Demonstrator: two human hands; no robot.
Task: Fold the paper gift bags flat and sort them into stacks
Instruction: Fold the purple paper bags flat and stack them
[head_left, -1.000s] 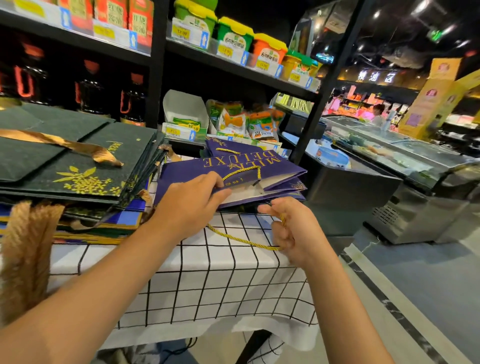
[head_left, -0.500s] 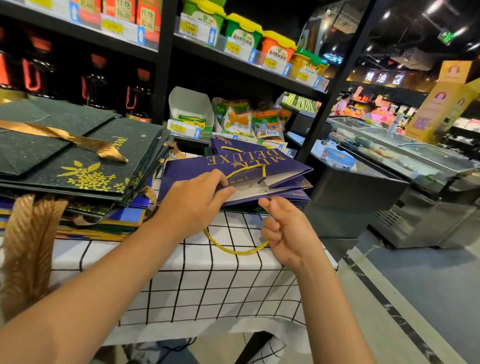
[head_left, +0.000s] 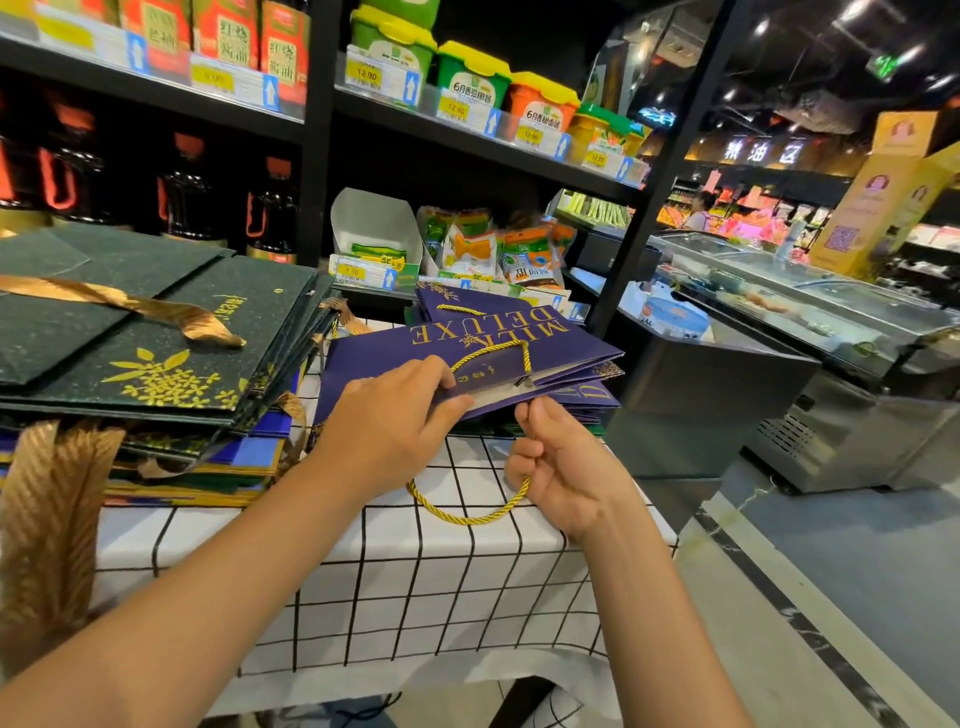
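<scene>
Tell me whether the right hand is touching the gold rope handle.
Touching. The head view shows the right hand with its fingers curled round the gold rope handle of the purple bag.

- A table (head_left: 395, 587) stands in front, under a white cloth with thin black lines that make squares.
- Behind it are black shelves (head_left: 317, 130) in a shop.
- The top shelf holds green, yellow and orange tubs (head_left: 470, 73) with yellow price tags under them.
- Dark bottles (head_left: 182, 197) with red handles stand lower down on the left.
- Small snack packs (head_left: 493, 249) sit on a low shelf.
- A long freezer (head_left: 800, 306) with a glass top runs along the right.
- The floor (head_left: 857, 571) is grey and shiny, with a dark stripe.
- Small bright lights (head_left: 909, 52) shine on the dark ceiling.
- A tall yellow box stand (head_left: 878, 197) is far back on the right.
</scene>
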